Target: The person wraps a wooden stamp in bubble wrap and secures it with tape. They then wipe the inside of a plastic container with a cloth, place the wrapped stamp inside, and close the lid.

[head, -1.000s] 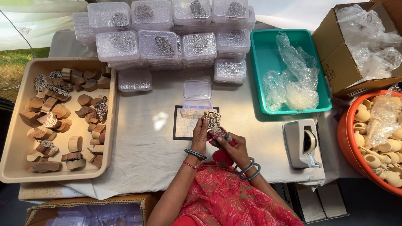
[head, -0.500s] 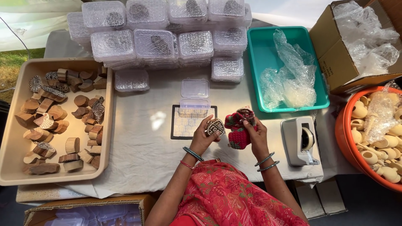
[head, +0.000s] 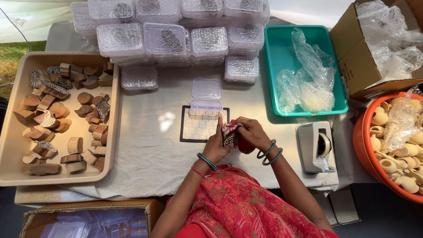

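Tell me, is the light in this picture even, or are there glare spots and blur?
Head view: soft, even daylight; a small sunlit patch on the white cloth-covered table; glare on the crinkled clear plastic bags in the teal plastic tray; everything sharp, edges slightly bowed.

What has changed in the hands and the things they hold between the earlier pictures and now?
The left hand and right hand have come together. Half a second ago the left held the carved block apart from the red cloth in the right; now both hands press block and cloth together in front of the mat. The beige tray, clear boxes, green tray and tape dispenser lie as before.
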